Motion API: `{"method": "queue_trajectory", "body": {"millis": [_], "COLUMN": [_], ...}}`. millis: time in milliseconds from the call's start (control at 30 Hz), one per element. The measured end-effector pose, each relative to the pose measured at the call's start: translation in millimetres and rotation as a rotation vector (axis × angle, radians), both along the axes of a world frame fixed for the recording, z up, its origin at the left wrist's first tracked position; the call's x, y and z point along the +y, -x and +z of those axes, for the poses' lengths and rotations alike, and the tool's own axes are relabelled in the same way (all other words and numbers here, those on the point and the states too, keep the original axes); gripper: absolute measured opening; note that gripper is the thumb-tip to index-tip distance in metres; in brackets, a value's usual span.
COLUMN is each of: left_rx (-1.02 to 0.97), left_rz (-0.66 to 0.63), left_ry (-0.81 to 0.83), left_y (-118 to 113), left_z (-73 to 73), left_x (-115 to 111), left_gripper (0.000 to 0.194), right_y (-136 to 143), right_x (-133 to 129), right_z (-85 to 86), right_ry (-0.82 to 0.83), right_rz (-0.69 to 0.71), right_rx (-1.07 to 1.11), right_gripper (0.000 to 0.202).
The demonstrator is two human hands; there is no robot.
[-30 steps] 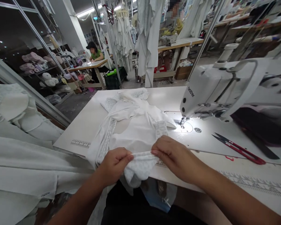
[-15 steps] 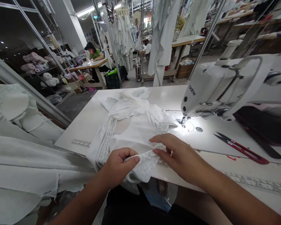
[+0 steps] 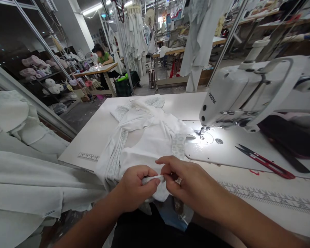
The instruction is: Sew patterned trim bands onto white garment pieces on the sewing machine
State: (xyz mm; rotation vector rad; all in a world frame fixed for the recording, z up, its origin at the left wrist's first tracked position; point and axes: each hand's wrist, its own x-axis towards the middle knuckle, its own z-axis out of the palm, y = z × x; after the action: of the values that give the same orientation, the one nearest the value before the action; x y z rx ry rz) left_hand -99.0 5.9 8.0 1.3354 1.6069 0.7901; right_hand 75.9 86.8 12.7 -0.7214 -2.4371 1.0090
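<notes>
A white garment [image 3: 150,139] with pale patterned bands lies spread over the sewing table [image 3: 88,141], its near edge gathered at the table's front. My left hand [image 3: 137,186] is closed, pinching a folded edge of the garment between thumb and fingers. Close beside it, my right hand [image 3: 182,177] has thumb and fingertips pressed on the same fold, with the index finger reaching over the cloth. Toward the lit needle of the white sewing machine [image 3: 227,93], the garment's far right part tapers under the presser foot area.
Red-handled thread snips [image 3: 267,162] and a dark cloth [image 3: 289,136] lie right of the needle plate. Printed rulers [image 3: 263,196] run along the table front. White fabric [image 3: 23,179] is piled at the left. Farther back, a person [image 3: 104,57] sits at another sewing table.
My right hand has moved left and slightly down, closer to my left hand. The pinched cloth edge is now folded narrower between them. Hanging cloth in the background has swung right.
</notes>
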Motion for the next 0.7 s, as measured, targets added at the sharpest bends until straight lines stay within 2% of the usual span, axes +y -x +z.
{"method": "queue_trajectory", "body": {"millis": [133,300,367,533,700], "left_rx": [-0.047,-0.037,-0.039,-0.096,-0.044], "left_rz": [-0.001,0.0,0.008,0.017,0.056], "left_ry": [0.04,-0.017,-0.017,0.011,-0.01], "left_y": [0.0,-2.2,-2.6,-2.4,-5.1], "left_z": [0.6,1.2,0.9,-0.8,-1.5], "left_x": [0.9,1.2,1.1,1.8,3.2], "left_gripper": [0.018,0.017,0.017,0.018,0.02], "right_y": [-5.7,-5.1,-5.6,-7.2,-6.8], "right_x": [-2.1,-2.8,-1.9,-0.9,-1.8], "right_z": [-0.5,-10.9,-14.0,-12.3,-11.3], "right_ry": [0.121,0.042,0.058,0.188,0.149], "right_rz": [0.036,0.002,-0.01,0.045,0.006], "right_rx": [0.031,0.055,0.093,0.141,0.104], "right_gripper": [0.043,0.034,0.03,0.031,0.022]}}
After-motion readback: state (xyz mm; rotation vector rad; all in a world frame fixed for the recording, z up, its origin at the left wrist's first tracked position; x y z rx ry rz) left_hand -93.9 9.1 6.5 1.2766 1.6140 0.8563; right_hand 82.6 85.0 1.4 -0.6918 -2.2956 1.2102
